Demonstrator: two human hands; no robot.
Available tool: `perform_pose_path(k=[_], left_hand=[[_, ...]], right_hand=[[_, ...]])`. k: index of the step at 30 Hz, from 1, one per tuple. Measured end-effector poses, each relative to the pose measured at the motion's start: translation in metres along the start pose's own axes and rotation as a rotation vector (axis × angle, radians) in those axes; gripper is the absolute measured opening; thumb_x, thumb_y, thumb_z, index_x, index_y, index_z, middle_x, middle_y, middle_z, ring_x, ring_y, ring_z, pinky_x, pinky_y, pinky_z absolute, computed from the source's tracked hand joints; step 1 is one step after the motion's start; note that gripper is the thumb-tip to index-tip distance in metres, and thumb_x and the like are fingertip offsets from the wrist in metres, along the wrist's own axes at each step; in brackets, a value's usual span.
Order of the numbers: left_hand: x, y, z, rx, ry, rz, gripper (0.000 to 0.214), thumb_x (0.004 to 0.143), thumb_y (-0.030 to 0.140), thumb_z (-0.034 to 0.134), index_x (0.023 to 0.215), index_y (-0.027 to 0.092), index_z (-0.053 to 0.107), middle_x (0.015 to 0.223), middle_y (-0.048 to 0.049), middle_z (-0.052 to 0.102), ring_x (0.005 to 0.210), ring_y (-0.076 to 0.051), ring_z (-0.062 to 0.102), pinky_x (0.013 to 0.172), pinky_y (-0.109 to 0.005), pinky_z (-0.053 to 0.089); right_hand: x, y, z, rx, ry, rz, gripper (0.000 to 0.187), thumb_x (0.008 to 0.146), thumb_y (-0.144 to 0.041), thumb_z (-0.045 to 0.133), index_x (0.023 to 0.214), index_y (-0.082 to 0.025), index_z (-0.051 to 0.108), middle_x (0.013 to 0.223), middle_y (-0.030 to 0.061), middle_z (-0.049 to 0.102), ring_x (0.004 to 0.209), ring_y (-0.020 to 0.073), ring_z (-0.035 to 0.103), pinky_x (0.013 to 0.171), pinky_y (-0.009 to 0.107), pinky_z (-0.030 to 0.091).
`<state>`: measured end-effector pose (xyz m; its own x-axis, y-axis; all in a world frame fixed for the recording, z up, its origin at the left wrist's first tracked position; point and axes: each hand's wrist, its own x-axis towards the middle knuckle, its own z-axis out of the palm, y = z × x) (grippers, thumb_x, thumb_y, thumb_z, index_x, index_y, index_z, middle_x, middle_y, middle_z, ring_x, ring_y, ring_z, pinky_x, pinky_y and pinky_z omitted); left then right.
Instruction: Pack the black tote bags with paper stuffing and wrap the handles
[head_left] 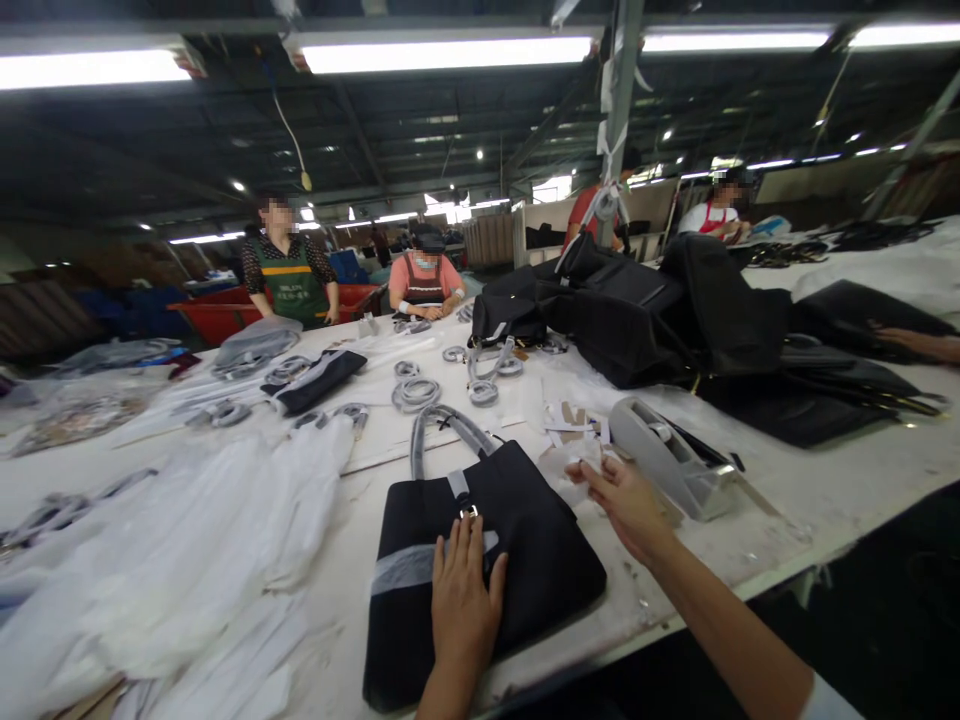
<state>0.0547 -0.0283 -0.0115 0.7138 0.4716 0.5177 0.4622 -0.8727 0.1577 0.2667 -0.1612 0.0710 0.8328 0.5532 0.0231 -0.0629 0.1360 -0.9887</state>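
Note:
A black handbag point(547, 560) lies flat on the table in front of me, its handles point(469, 428) wrapped in clear film and pointing away. Pale film strips point(405, 568) cross its front near a small gold buckle point(469, 511). My left hand point(469, 590) rests on the bag just below the buckle, fingers stretched out. To the right of the bag, my right hand point(626, 500) has its thumb and fingertips drawn together at a pile of white and brown paper scraps point(574, 430). What they pinch is too small to make out. Close beside that hand stands a grey tape dispenser point(667, 455).
Black bags point(630, 320) are heaped at the back right. White sheets point(202, 540) cover the left side. Film-wrapped handle coils point(416, 395) and another black piece point(322, 380) lie mid-table. Co-workers point(426, 275) sit and stand across the table; a hand point(919, 343) shows at far right.

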Motion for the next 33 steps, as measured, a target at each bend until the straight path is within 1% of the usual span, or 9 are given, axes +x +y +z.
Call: perform_pose_path(k=[4,7,11,13,15,17,25,31,33], left_hand=[[0.0,0.0,0.001,-0.004,0.004,0.003,0.055,0.097,0.038,0.046,0.147,0.017,0.039,0.147,-0.01,0.048,0.136,-0.028,0.044,0.113,-0.051,0.034],[0.0,0.0,0.002,-0.022,-0.002,-0.003,0.056,0.097,0.039,0.046,0.148,0.018,0.037,0.148,-0.0095,0.047,0.138,-0.028,0.042,0.114,-0.051,0.032],[0.0,0.0,0.001,-0.037,-0.018,-0.014,0.056,0.097,0.04,0.046,0.148,0.018,0.038,0.149,-0.0094,0.046,0.138,-0.029,0.042,0.115,-0.052,0.03],[0.001,0.0,0.0,-0.041,-0.022,-0.014,0.056,0.097,0.041,0.046,0.148,0.018,0.038,0.149,-0.0096,0.046,0.138,-0.029,0.042,0.115,-0.052,0.03],[0.001,0.001,-0.001,-0.042,-0.023,-0.015,0.056,0.097,0.041,0.046,0.148,0.019,0.039,0.148,-0.0096,0.047,0.137,-0.029,0.043,0.114,-0.051,0.031],[0.001,0.001,-0.001,-0.039,-0.025,-0.018,0.055,0.097,0.041,0.046,0.147,0.019,0.04,0.148,-0.0096,0.047,0.137,-0.029,0.043,0.115,-0.051,0.031],[0.002,0.001,-0.002,0.001,-0.036,-0.005,0.054,0.098,0.041,0.045,0.146,0.017,0.041,0.148,-0.0106,0.047,0.137,-0.028,0.044,0.114,-0.051,0.031],[0.002,0.0,-0.002,0.015,-0.014,0.011,0.053,0.097,0.04,0.047,0.144,0.016,0.043,0.147,-0.0111,0.048,0.135,-0.029,0.046,0.113,-0.053,0.034],[0.001,0.0,-0.002,0.009,-0.005,0.013,0.053,0.097,0.04,0.047,0.145,0.016,0.043,0.146,-0.0118,0.049,0.134,-0.029,0.046,0.112,-0.053,0.034]], right_hand=[[-0.003,-0.006,-0.028,0.088,0.228,-0.155,0.034,0.075,-0.038,0.067,0.107,-0.025,0.067,0.109,0.0058,0.072,0.105,0.0261,0.066,0.094,0.042,0.053],[-0.003,0.001,-0.06,0.065,0.262,-0.211,0.033,0.085,-0.048,0.054,0.105,-0.026,0.067,0.114,0.0081,0.071,0.112,0.0285,0.064,0.094,0.046,0.055],[-0.008,0.009,-0.09,0.045,0.256,-0.148,0.05,0.092,-0.064,0.035,0.102,-0.026,0.065,0.118,0.011,0.069,0.119,0.0281,0.061,0.097,0.048,0.054],[-0.013,0.012,-0.093,0.1,0.274,-0.062,0.04,0.089,-0.061,0.049,0.099,-0.027,0.066,0.118,0.0089,0.069,0.119,0.0281,0.06,0.099,0.049,0.053],[-0.019,0.013,-0.089,0.165,0.255,0.046,0.027,0.081,-0.05,0.069,0.095,-0.027,0.067,0.114,0.005,0.071,0.117,0.0277,0.061,0.101,0.049,0.052],[-0.023,0.015,-0.082,0.184,0.192,0.132,0.026,0.074,-0.041,0.078,0.093,-0.026,0.069,0.108,0.0031,0.072,0.114,0.0268,0.063,0.103,0.047,0.051],[-0.027,0.026,-0.035,0.18,0.004,0.395,0.048,0.08,-0.059,0.069,0.103,-0.017,0.068,0.109,0.0167,0.072,0.103,0.0279,0.069,0.095,0.045,0.055],[-0.013,0.029,-0.013,0.073,0.162,0.245,0.037,0.069,-0.046,0.08,0.083,-0.013,0.071,0.087,0.0142,0.076,0.085,0.0277,0.073,0.084,0.04,0.059],[-0.008,0.028,-0.012,0.094,0.2,0.179,0.035,0.07,-0.044,0.078,0.086,-0.014,0.071,0.086,0.0116,0.077,0.085,0.0261,0.073,0.083,0.039,0.059]])
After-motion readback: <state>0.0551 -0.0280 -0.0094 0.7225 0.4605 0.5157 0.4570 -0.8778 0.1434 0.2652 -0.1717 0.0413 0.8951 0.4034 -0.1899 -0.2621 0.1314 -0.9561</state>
